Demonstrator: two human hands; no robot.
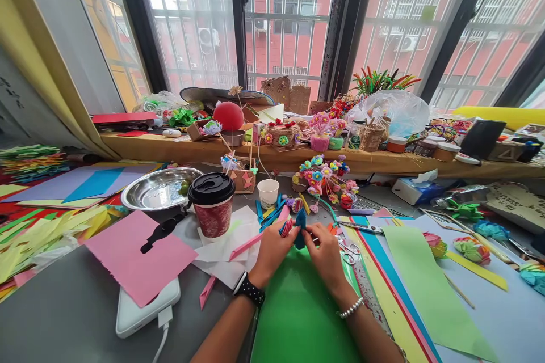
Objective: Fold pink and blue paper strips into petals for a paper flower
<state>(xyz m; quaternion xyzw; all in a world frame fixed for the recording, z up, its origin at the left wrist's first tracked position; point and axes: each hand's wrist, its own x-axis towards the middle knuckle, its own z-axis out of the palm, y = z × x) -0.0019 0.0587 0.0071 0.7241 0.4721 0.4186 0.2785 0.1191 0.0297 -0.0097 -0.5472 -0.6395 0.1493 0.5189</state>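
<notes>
I look down on a grey desk (63,317) beneath barred, dark-framed windows (239,22), its back edge meeting an ochre-draped windowsill (191,151). Above the desk's middle, over the far end of a glossy green sheet (304,309), I see a small, upright piece of folded blue paper (300,232), pointed at its top. The left hand (272,248) and right hand (323,249) grasp it between their fingers (314,233).

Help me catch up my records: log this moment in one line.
left hand: pinches blue paper | right hand: pinches blue paper | beneath: green surface | nearby: lidded cup
</notes>
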